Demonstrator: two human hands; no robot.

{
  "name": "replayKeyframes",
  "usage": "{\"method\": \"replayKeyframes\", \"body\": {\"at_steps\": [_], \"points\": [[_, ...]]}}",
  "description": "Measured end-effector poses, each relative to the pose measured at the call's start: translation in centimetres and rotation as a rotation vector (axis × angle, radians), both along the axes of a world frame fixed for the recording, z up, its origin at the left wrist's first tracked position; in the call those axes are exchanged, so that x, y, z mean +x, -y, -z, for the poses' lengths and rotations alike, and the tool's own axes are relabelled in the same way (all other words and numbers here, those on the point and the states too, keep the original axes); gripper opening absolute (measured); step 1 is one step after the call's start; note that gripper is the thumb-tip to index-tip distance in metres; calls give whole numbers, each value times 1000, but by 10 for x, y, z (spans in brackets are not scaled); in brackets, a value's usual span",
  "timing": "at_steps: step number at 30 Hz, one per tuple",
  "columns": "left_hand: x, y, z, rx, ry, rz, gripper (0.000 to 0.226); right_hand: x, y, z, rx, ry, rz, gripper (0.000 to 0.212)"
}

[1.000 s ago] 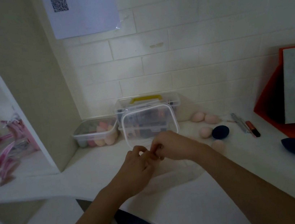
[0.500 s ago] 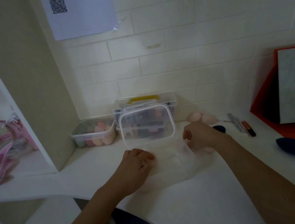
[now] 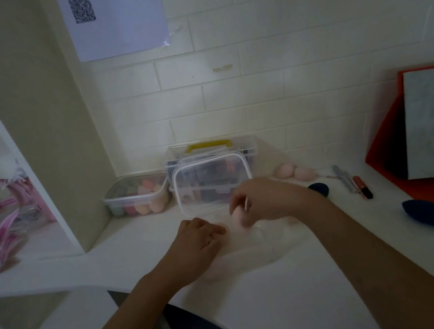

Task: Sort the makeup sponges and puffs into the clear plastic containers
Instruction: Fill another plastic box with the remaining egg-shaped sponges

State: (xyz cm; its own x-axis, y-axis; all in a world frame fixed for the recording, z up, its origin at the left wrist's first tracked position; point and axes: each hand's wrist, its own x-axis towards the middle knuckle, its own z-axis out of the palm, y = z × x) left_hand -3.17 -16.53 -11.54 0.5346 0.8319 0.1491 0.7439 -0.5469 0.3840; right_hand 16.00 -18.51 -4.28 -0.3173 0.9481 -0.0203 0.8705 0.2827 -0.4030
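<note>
Surface: white table (image 3: 271,301), smooth, with a curved front edge; white brick wall (image 3: 297,91) behind, bearing a taped paper sheet (image 3: 117,16) with a square code.

Landmark: yellow-handled box (image 3: 210,152), clear plastic, against the wall.
- Against its front: clear lid (image 3: 212,186), a rounded rectangle, propped upright.
- Left of it: lidded container (image 3: 138,195) of egg-shaped sponges.
- In front of it: open container (image 3: 271,243), translucent, faint in outline.
- Above that container: right hand (image 3: 266,199), pinching a pink sponge (image 3: 238,217) in its fingertips.
- At that container's left edge: left hand (image 3: 197,241), fingers curled; whether it grips cannot be told.
- Right of it: two pink sponges (image 3: 295,172), a dark blue sponge (image 3: 320,188), pens (image 3: 352,181), an orange tray (image 3: 385,163).
</note>
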Motion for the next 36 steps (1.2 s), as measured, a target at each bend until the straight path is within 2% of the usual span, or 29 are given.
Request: {"method": "replayKeyframes", "body": {"at_steps": [4,8,10,13,16,18,20,22,24,26,28,30,32,33,36], "points": [[0,1,-2,25,-31,47,58,-21,-6,23,-63,58,-28,36],[4,10,-10,24,28,44,54,-29,-9,36,0,-41,16,25],[5,12,-12,22,38,38,49,-31,-9,36,5,-112,41,20],[4,11,-9,-12,76,-5,33,-30,-12,41,-17,-210,93,26],[2,10,-3,-59,167,-31,30,-28,-15,48,-87,-236,176,21],[1,10,-1,-82,237,-40,23,-29,-16,51,-141,-230,184,27],[0,9,0,-86,270,-27,17,-29,-16,52,-174,-255,158,19],[-1,8,0,-92,217,-9,15,-27,-17,50,-184,-233,125,14],[-2,7,-2,-98,141,14,36,-26,-18,51,-170,-195,117,17],[-1,8,-5,-107,109,5,46,-26,-18,51,-146,-188,118,17],[0,7,-6,-96,103,1,38,-24,-17,46,-158,-200,109,14],[0,7,-5,-82,121,7,28,-18,-16,36,-209,-318,102,13],[0,6,-3,-76,139,17,27,-6,-18,24,-116,-419,196,10],[0,6,-2,-70,144,19,26,3,-22,19,-12,-408,286,12],[-1,5,-1,-58,148,17,25,30,-33,15,275,-138,556,15]]}}
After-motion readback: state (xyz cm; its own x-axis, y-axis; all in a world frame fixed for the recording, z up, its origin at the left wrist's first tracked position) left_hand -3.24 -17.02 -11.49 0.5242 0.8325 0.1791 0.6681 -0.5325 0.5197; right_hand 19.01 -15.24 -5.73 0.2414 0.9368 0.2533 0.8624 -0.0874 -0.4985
